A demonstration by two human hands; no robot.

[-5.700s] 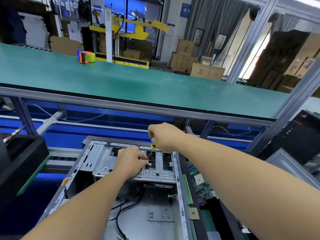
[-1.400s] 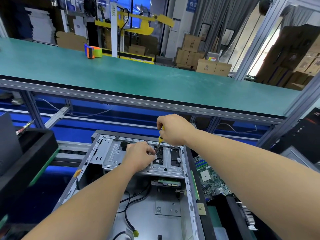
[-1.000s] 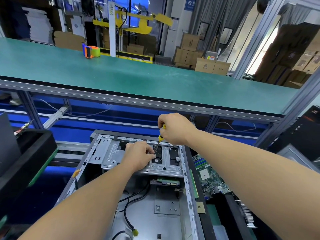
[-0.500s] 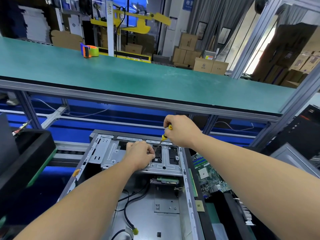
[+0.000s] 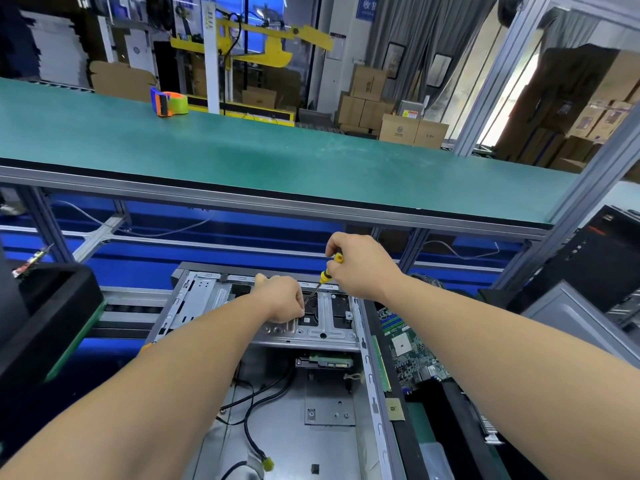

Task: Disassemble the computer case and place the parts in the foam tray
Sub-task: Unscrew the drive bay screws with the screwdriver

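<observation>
Head view: the computer case [image 5: 277, 393] lay open at 6 o'clock in the frame, below the front edge of the green bench [image 5: 263, 157]. The metal drive cage [image 5: 322, 323] spanned the far end of the case. The right hand [image 5: 363, 266] was curled round the yellow-and-black handle of a screwdriver [image 5: 325, 275], whose shaft slanted down toward 7 o'clock onto the cage. The left hand [image 5: 282, 299] rested on the cage with its fingers bunched together at the screwdriver tip; whether it pinched a screw could not be told. A drive [image 5: 325, 362] showed under the near edge of the cage. Black cables [image 5: 256, 403] ran across the case floor, one ending in a yellow connector [image 5: 267, 464]. A motherboard [image 5: 408, 351] lay just beside the case at 3 o'clock. A black foam tray [image 5: 52, 317] stood well apart at 9 o'clock. A tape dispenser [image 5: 169, 102] sat on the bench at 11 o'clock. Cardboard boxes [image 5: 398, 123] were stacked beyond the bench at 1 o'clock.
</observation>
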